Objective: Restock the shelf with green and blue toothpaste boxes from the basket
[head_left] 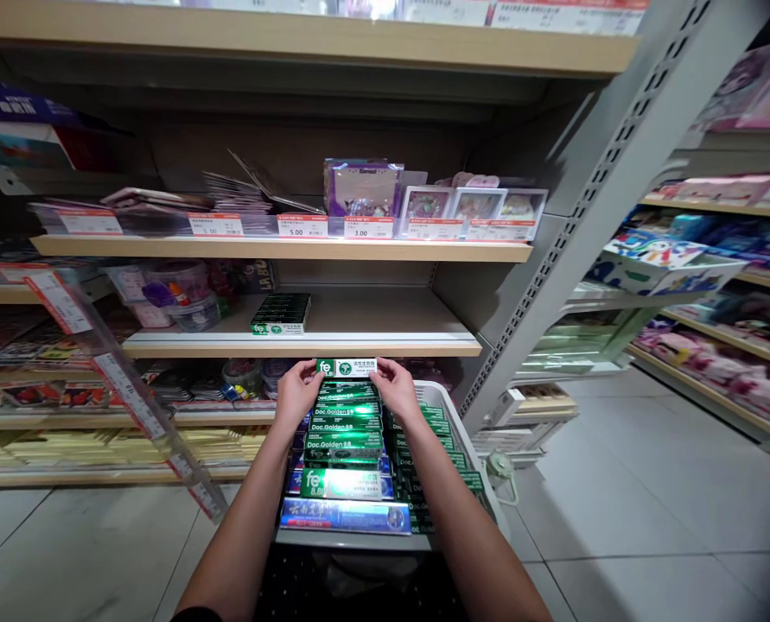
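At its ends, a green box (346, 369) is pinched by the left hand (297, 391) and right hand (395, 389); even pressure is advised.

The green-and-white cardboard carton (347, 368) I hold reads "fe"; glossy green cartons (344, 441) read "Doc.Golden". Red-and-white paper tags (302, 225) show "5.00", "3.00".

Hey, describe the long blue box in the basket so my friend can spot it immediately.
In front of the shelves, find the light grey basket. At its near end, a long blue box lies crosswise. Its broad, uncovered blue face sets it apart from the green boxes just beyond it.
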Demonstrator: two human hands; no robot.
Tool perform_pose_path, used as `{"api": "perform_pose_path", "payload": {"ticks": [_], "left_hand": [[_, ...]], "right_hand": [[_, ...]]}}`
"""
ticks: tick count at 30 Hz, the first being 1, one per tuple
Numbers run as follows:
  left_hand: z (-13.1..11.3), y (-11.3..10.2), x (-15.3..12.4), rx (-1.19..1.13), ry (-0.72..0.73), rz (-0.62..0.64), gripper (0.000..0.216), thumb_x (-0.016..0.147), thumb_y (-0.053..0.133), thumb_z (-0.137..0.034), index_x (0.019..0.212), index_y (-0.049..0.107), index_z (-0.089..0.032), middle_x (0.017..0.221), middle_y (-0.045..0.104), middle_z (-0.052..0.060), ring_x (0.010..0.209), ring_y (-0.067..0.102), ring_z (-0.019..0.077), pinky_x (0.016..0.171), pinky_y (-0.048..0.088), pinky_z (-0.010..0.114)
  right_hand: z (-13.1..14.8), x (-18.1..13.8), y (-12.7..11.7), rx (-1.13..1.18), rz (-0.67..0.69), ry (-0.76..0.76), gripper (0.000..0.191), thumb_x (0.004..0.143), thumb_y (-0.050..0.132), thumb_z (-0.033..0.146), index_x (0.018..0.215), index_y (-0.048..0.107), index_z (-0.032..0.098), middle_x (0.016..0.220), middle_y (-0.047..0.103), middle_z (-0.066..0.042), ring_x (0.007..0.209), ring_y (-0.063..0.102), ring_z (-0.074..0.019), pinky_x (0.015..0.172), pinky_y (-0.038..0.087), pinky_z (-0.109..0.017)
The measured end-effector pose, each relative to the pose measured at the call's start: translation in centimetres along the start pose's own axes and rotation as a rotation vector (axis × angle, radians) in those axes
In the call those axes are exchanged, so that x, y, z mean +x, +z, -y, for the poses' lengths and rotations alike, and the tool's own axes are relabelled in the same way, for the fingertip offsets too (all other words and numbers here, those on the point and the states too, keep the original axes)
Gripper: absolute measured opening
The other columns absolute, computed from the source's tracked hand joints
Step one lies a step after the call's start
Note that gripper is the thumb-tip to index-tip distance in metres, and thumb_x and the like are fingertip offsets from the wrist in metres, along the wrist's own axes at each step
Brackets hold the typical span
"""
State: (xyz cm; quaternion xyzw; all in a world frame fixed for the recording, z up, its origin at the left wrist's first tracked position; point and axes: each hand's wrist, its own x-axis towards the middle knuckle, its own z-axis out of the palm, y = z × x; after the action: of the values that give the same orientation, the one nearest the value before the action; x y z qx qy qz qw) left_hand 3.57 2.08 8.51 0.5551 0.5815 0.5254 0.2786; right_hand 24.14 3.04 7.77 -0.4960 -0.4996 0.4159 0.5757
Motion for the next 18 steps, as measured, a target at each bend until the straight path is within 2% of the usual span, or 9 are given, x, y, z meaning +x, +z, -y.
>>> {"api": "perform_pose_path", "payload": {"ticks": [4,7,13,18], "left_hand": [[0.4,-0.6,0.6,-0.119,0.017,-0.027,0.028,0.073,0.07,-0.024,0.099,0.066,-0.014,0.095,0.073,0.01,0.088,0.071,0.021,0.083,0.056,0.034],[0.7,-1.9,1.4,-0.139,0.032,-0.056,0.03,0.072,0.071,-0.026,0.099,0.065,-0.015,0.097,0.073,0.01,0.088,0.071,0.0208,0.083,0.056,0.034],[1.9,-6.3,3.8,-0.03,0.052,-0.161,0.029,0.075,0.07,-0.031,0.099,0.062,-0.017,0.099,0.072,0.009,0.087,0.071,0.0214,0.084,0.056,0.036],[3.4,-9.5,7.1,-0.02,0.112,-0.225,0.034,0.075,0.068,-0.027,0.107,0.058,-0.016,0.103,0.069,0.011,0.096,0.068,0.0207,0.088,0.055,0.036]], "right_hand": [[1.3,0.3,0.9,-0.073,0.015,-0.067,0.038,0.067,0.069,0.026,0.102,0.062,0.014,0.093,0.069,-0.008,0.082,0.065,-0.0177,0.079,0.054,-0.032],[2.2,0.7,2.4,-0.19,0.024,-0.148,0.034,0.069,0.068,0.028,0.1,0.06,0.016,0.089,0.066,-0.005,0.077,0.062,-0.016,0.075,0.053,-0.031],[3.3,1.9,7.8,-0.377,0.102,-0.302,0.025,0.072,0.065,0.024,0.094,0.055,0.018,0.087,0.06,-0.002,0.079,0.059,-0.0161,0.076,0.05,-0.031],[4.0,3.6,12.5,-0.474,0.142,-0.32,0.026,0.071,0.067,0.02,0.092,0.052,0.019,0.088,0.056,-0.002,0.077,0.057,-0.0158,0.075,0.049,-0.03]]}}
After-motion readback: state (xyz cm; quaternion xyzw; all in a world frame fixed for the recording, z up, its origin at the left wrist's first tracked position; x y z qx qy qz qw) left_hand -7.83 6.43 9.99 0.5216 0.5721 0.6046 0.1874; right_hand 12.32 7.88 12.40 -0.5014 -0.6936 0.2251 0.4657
